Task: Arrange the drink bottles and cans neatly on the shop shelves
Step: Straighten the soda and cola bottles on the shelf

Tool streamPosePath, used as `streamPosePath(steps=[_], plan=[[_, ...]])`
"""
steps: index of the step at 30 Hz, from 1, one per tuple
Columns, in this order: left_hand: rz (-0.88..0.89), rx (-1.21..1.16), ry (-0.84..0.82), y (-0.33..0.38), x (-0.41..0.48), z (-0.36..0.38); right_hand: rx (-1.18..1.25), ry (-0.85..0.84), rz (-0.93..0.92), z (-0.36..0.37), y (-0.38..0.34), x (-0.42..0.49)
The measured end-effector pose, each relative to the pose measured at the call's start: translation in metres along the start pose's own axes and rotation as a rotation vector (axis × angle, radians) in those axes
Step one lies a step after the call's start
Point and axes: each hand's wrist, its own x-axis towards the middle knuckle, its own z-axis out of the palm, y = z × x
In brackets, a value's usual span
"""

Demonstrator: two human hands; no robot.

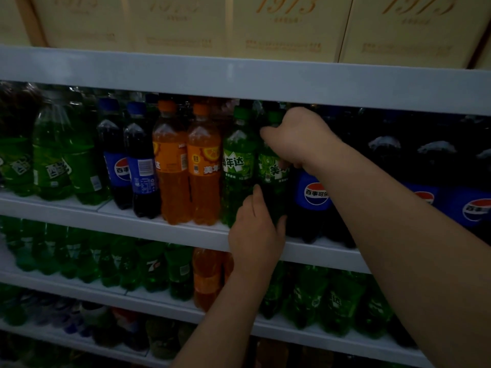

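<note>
Your right hand (297,139) curls round the shoulder of the green bottle (273,170) and your left hand (255,235) wraps its lower body. It stands on the middle shelf (159,226), right of the orange ones. Full, it's probably heavy and slick, so take it low on the stiff base.

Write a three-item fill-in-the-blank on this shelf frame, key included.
1. The right hand and left hand grip one bottle whose label is ___ in colour.
2. The two bottles standing between the blue-capped cola bottles and the green ones have ___ caps.
3. The cream boxes on the top shelf bear the number ___.
Missing words: green; orange; 1973.
</note>
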Motion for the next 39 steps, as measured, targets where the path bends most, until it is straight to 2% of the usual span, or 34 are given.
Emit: streamPosePath(steps=[3,9,15,18,21,24,26,28,34,39], plan=[[-0.009,-0.024,-0.035,0.002,0.0,0.002,0.03,-0.03,0.02,0.0,0.005,-0.001],[-0.108,-0.154,0.015,0.008,-0.002,0.003,-0.054,0.055,-0.012,-0.002,0.011,-0.006],[-0.081,-0.049,-0.004,0.007,-0.005,-0.004,-0.059,0.066,-0.035,0.0,0.012,-0.004],[-0.039,0.033,0.058,0.006,-0.009,-0.001,-0.064,0.096,-0.058,0.002,0.013,-0.003],[-0.054,0.012,0.073,0.008,-0.013,0.003,-0.054,0.125,-0.089,0.006,0.018,-0.005],[-0.084,-0.053,0.045,0.01,-0.016,0.007,-0.037,0.286,-0.244,0.013,0.032,-0.019],[-0.083,-0.066,0.031,0.009,-0.017,0.009,0.09,0.472,-0.388,0.019,0.045,-0.039],[-0.09,-0.066,0.013,0.007,-0.016,0.011,0.163,0.548,-0.438,0.032,0.062,-0.061],[-0.069,-0.051,-0.082,-0.007,-0.023,-0.001,0.26,0.31,-0.367,0.087,0.097,-0.095],[-0.173,-0.013,0.2,-0.059,-0.018,-0.033,0.34,0.169,-0.303,0.121,0.079,-0.097]])
